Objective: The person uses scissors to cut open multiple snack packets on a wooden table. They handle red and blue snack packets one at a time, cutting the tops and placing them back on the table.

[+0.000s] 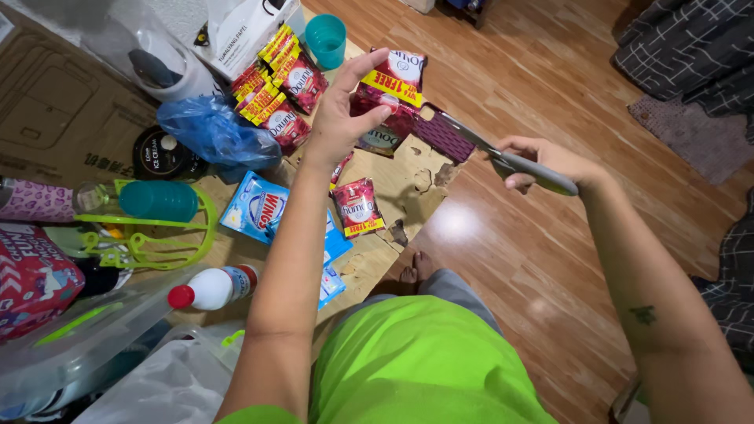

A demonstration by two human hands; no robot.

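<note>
Wooden floor lies below; left hand [345,110] pinches a maroon sachet strip [389,102], right hand [542,161] grips scissors [479,145] closing on it. Blades may nick the fingers nearby.

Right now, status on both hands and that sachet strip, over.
Left hand pinching maroon sachet strip, held up. Right hand gripping knife, blade at the strip's edge. More sachets on the cardboard below.

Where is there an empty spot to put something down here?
Bare cardboard lies between the small red sachet and the wooden floor, which is open too. It is crowded by the blue bag, the red sachet pile and the green rack.
</note>
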